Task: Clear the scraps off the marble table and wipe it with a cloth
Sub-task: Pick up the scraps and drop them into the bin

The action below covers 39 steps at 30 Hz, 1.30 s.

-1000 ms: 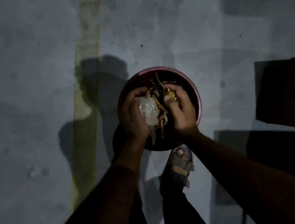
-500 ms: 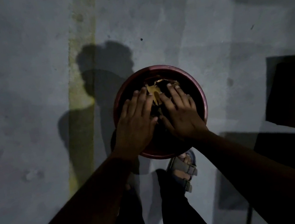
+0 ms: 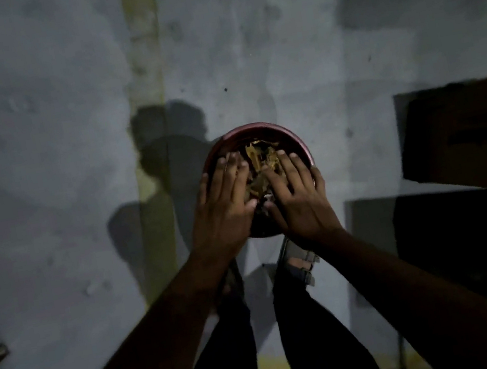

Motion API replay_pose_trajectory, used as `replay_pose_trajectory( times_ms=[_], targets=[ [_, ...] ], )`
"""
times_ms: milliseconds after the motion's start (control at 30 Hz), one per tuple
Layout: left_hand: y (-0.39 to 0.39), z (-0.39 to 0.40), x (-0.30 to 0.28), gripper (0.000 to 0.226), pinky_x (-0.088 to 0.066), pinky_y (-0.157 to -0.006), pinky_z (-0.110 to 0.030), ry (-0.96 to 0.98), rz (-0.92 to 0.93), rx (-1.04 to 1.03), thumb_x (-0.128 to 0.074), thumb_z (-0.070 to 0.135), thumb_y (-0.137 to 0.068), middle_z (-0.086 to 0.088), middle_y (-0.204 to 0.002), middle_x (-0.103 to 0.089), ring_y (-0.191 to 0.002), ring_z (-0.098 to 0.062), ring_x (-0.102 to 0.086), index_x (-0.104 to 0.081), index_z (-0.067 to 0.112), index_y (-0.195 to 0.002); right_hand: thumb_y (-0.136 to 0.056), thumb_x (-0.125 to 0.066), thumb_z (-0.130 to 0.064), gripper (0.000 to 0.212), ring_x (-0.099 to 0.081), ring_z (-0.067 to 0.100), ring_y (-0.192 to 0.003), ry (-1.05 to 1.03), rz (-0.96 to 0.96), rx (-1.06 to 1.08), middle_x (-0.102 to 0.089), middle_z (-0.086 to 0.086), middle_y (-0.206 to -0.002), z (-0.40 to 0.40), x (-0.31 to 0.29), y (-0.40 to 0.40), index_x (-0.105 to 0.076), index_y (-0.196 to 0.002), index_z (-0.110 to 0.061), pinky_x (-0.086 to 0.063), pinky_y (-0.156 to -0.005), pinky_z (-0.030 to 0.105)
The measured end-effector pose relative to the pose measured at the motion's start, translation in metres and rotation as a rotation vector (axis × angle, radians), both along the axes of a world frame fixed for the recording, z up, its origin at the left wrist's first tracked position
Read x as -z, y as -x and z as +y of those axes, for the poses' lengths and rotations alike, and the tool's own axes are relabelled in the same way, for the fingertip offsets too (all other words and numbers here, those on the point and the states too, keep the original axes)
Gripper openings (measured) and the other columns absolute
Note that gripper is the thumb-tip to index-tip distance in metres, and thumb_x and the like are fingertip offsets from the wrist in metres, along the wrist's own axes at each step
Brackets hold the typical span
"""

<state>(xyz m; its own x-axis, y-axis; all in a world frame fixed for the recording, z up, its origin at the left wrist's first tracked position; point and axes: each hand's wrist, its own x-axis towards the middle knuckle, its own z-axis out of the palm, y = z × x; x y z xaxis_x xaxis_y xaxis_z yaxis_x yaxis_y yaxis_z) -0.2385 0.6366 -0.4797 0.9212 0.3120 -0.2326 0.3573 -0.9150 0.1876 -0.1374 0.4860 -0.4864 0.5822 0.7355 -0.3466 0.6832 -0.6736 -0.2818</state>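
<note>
Your left hand (image 3: pixel 222 201) and right hand (image 3: pixel 294 195) press flat, fingers straight, on the leafy scraps (image 3: pixel 259 162) heaped in a red bin (image 3: pixel 252 129) on the concrete floor (image 3: pixel 35 156). Dumping looks finished; next, probably, fetch a cloth.

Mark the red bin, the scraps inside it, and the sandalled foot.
red bin (image 3: pixel 253 128), head view, on the far rim.
scraps (image 3: pixel 258 157), head view, on the yellowish pieces between the two hands.
sandalled foot (image 3: pixel 300 263), head view, on the toes below the bin.
</note>
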Motion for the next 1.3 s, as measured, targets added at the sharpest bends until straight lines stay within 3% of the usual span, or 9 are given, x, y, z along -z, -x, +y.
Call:
replay_pose_trajectory(
  times_ms=[133,300,500,733,967,1167,1300],
  targets=[
    [0.003,0.001,-0.138,0.071,-0.011,-0.123,-0.046,0.072,0.015,0.048,-0.043,0.043,-0.096,-0.004,-0.168,-0.013,-0.155,-0.023,-0.011,-0.021,0.018,-0.159,-0.098,-0.046,-0.046,0.064,-0.020,0.032,-0.154,-0.009,-0.003,0.076,-0.021,0.013,-0.168,-0.015,-0.138,0.017,-0.037,-0.156,-0.022,-0.024,-0.116,0.061],
    [0.010,-0.026,-0.289,0.068,-0.021,-0.121,-0.051,0.027,-0.134,0.295,-0.041,0.044,-0.098,-0.011,-0.165,-0.023,-0.153,-0.027,-0.018,-0.028,0.012,-0.156,-0.103,-0.038,-0.050,0.063,-0.012,0.028,-0.156,-0.044,-0.068,0.222,-0.012,0.010,-0.170,-0.051,-0.303,0.051,-0.029,-0.159,-0.024,-0.019,-0.118,0.061],
    [0.013,-0.088,-0.414,0.071,-0.025,-0.119,-0.051,0.013,-0.247,0.512,-0.050,0.043,-0.098,-0.011,-0.165,-0.023,-0.152,-0.027,-0.022,-0.026,0.011,-0.157,-0.104,-0.034,-0.055,0.063,-0.006,0.024,-0.157,-0.095,-0.187,0.475,-0.009,0.005,-0.171,-0.117,-0.425,0.090,-0.022,-0.160,-0.028,-0.016,-0.121,0.060],
    [0.003,-0.210,-0.493,0.067,-0.018,-0.123,-0.048,-0.028,-0.329,0.767,-0.033,0.049,-0.103,-0.005,-0.168,-0.013,-0.155,-0.021,-0.010,-0.019,0.017,-0.159,-0.099,-0.034,-0.055,0.066,-0.011,0.023,-0.157,-0.187,-0.380,0.805,-0.015,0.004,-0.170,-0.240,-0.494,0.124,-0.028,-0.159,-0.026,-0.022,-0.119,0.058],
    [-0.013,-0.416,-0.507,0.064,-0.024,-0.120,-0.049,0.021,-0.375,0.971,-0.042,0.044,-0.100,-0.008,-0.165,-0.024,-0.153,-0.025,-0.019,-0.028,0.016,-0.156,-0.100,-0.038,-0.053,0.063,-0.016,0.023,-0.156,-0.245,-0.473,1.072,-0.020,0.004,-0.169,-0.428,-0.509,0.156,-0.034,-0.156,-0.026,-0.018,-0.120,0.053],
    [0.009,-0.593,-0.510,0.064,-0.026,-0.119,-0.051,0.095,-0.305,1.145,-0.031,0.041,-0.096,-0.008,-0.163,-0.027,-0.151,-0.026,-0.023,-0.027,0.017,-0.156,-0.102,-0.041,-0.049,0.059,-0.018,0.023,-0.155,-0.224,-0.505,1.280,-0.024,0.005,-0.167,-0.572,-0.502,0.209,-0.034,-0.156,-0.027,-0.026,-0.118,0.055],
    [0.024,-0.672,-0.507,0.065,-0.023,-0.120,-0.048,0.115,-0.295,1.281,-0.030,0.045,-0.098,-0.005,-0.166,-0.020,-0.152,-0.023,-0.020,-0.024,0.019,-0.157,-0.104,-0.035,-0.052,0.059,-0.016,0.023,-0.156,-0.201,-0.490,1.430,-0.020,0.004,-0.168,-0.637,-0.496,0.243,-0.031,-0.157,-0.028,-0.024,-0.119,0.054]
  ],
)
